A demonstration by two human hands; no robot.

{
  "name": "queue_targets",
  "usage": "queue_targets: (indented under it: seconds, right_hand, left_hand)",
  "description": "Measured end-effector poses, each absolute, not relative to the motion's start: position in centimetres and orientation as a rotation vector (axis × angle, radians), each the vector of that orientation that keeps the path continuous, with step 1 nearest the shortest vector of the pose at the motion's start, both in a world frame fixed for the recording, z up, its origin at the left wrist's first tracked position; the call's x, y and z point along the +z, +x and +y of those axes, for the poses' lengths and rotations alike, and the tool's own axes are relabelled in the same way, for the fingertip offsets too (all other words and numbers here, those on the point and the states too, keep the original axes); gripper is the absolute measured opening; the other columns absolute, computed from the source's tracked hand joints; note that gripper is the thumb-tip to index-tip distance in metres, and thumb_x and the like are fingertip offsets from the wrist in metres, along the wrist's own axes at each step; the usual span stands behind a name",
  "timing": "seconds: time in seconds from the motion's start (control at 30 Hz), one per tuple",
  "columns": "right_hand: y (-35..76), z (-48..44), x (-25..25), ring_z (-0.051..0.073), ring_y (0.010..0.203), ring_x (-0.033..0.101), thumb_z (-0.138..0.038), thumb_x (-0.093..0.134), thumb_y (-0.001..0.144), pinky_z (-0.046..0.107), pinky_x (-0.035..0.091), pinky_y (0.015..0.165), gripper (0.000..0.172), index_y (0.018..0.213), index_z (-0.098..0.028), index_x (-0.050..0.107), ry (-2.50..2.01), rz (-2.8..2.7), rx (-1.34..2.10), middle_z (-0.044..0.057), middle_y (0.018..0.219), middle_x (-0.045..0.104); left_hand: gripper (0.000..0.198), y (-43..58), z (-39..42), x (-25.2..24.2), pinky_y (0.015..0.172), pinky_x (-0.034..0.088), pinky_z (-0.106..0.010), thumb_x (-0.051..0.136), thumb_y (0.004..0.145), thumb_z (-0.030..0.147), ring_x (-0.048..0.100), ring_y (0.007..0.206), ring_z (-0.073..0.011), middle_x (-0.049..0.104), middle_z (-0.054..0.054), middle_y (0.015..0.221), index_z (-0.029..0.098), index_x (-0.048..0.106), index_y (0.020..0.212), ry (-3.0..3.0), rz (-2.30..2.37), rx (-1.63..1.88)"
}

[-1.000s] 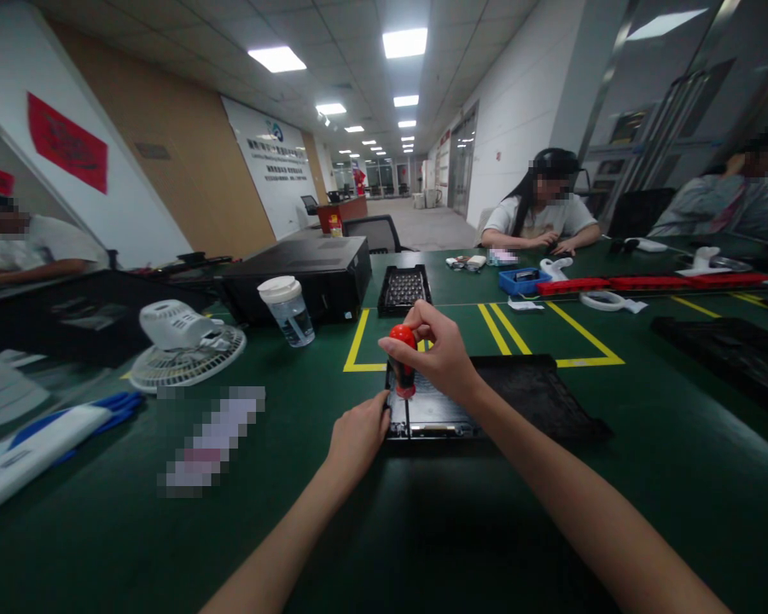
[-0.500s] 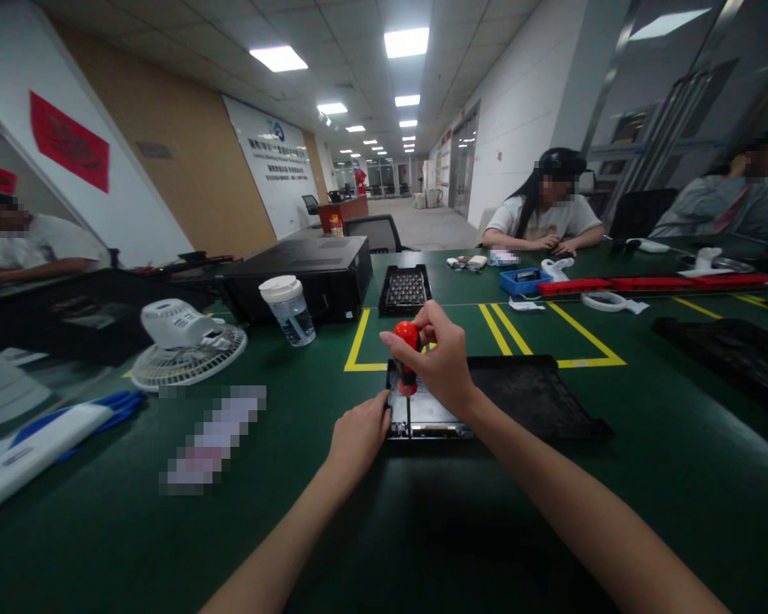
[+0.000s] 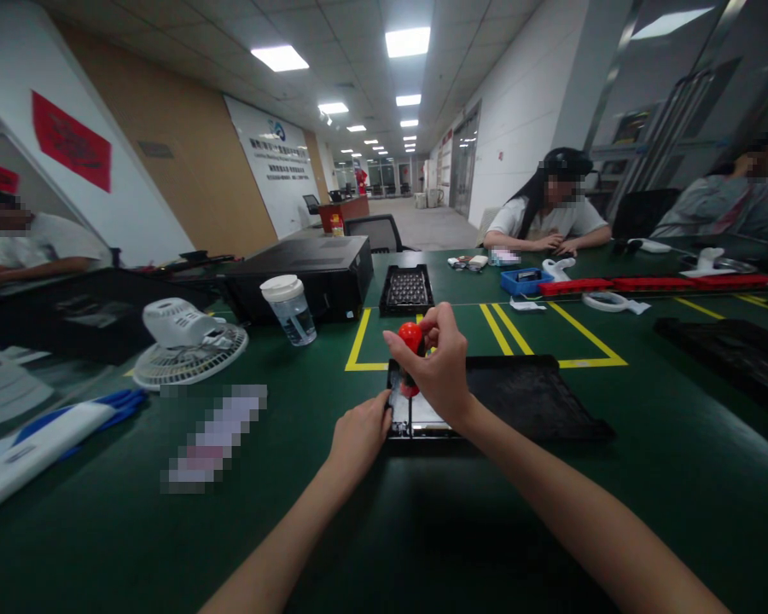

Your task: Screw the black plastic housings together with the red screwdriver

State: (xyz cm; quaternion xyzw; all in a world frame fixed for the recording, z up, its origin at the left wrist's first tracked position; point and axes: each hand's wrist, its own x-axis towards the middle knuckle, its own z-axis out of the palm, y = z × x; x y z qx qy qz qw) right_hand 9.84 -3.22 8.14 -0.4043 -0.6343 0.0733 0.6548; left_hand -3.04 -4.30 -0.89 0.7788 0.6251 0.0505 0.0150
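A flat black tray (image 3: 528,396) lies on the green table in front of me, a shiny silvery panel (image 3: 432,418) in its left part. With thumb and fingers, my right hand (image 3: 445,362) grips a stubby screwdriver (image 3: 409,334) with a red and black handle. It stands upright over the panel's left side; its tip is hidden. At the tray's left edge, my left hand (image 3: 360,431) holds the rim, its fingertips partly out of sight behind the edge.
Beyond the tray stand a black box with rounded cells (image 3: 407,290), a lidded plastic cup (image 3: 290,311) and a large black case (image 3: 307,269). A white fan (image 3: 189,345) lies to the left. A blue bin (image 3: 523,280) and a tape roll (image 3: 605,302) are at right; a co-worker (image 3: 550,213) sits behind.
My right hand has turned slightly around the screwdriver handle, which stays over the same spot. The left hand and the tray look unmoved.
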Motion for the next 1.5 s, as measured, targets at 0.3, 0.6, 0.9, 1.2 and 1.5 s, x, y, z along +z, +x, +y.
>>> queue_targets:
  seconds: [0.3, 0.6, 0.9, 1.2, 1.5]
  right_hand:
    - [9.6, -3.6, 8.1, 0.005, 0.047, 0.032, -0.034, 0.060, 0.071, 0.020, 0.029, 0.048, 0.032, 0.073, -0.020, 0.032, -0.912, -1.458, 0.191, -0.008, 0.060, 0.032]
    - [10.3, -2.7, 8.0, 0.004, 0.047, 0.032, -0.031, 0.057, 0.074, 0.018, 0.029, 0.045, 0.027, 0.076, -0.021, 0.032, -0.851, -1.537, 0.488, -0.008, 0.060, 0.033]
    - [10.2, -2.4, 8.3, 0.008, 0.062, 0.056, -0.024, 0.054, 0.075, 0.024, 0.048, 0.062, 0.029, 0.077, -0.022, 0.025, -0.411, -1.494, 1.103, -0.002, 0.079, 0.054]
    - [10.1, -2.8, 8.6, 0.010, 0.056, 0.062, -0.021, 0.054, 0.075, 0.026, 0.052, 0.055, 0.033, 0.098, -0.024, 0.031, -0.219, -1.474, 1.466, 0.004, 0.096, 0.063]
    - [10.5, -2.6, 8.4, 0.006, 0.042, 0.053, -0.025, 0.058, 0.074, 0.016, 0.043, 0.038, 0.019, 0.089, -0.014, 0.055, -0.291, -1.536, 1.449, 0.000, 0.071, 0.062]
  left_hand:
    - [0.033, -3.2, -4.3, -1.2, 0.071, 0.045, -0.027, 0.034, 0.087, 0.031, 0.061, 0.086, -0.0181, 0.063, -0.004, 0.103, 0.028, 0.041, 0.119, 2.442, 1.922, 0.192]
    - [0.036, -3.1, -4.3, -1.1, 0.074, 0.045, -0.027, 0.033, 0.088, 0.033, 0.061, 0.089, -0.0181, 0.061, -0.004, 0.108, 0.028, 0.040, 0.122, 2.404, 1.936, 0.184]
    - [0.035, -2.9, -4.4, -0.6, 0.076, 0.045, -0.028, 0.033, 0.088, 0.031, 0.060, 0.091, -0.0177, 0.060, -0.005, 0.109, 0.028, 0.040, 0.122, 2.365, 1.959, 0.133]
    - [0.028, -3.1, -4.4, -0.7, 0.070, 0.045, -0.028, 0.030, 0.088, 0.031, 0.061, 0.084, -0.0178, 0.062, -0.003, 0.101, 0.027, 0.044, 0.112, 2.419, 1.929, 0.165]
    - [0.029, -3.0, -4.5, -0.4, 0.069, 0.045, -0.026, 0.030, 0.088, 0.031, 0.061, 0.085, -0.0175, 0.062, -0.003, 0.102, 0.026, 0.045, 0.112, 2.409, 1.930, 0.157]
